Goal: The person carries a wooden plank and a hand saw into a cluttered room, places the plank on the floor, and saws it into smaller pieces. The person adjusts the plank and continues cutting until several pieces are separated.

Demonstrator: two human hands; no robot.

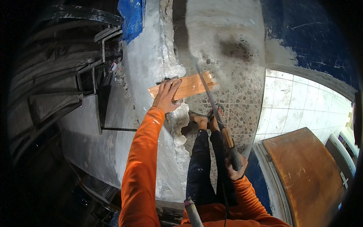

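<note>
Left hand: your left hand [166,95] lies with fingers spread flat on the board [185,86]; it pins the near end to the ledge [151,64]
Right hand: your right hand [235,166] is fisted round the saw [215,109] handle
Saw: its blade crosses the board's far end
Board: it juts off the ledge above your feet [206,120]; pebble floor [242,94] below
</note>
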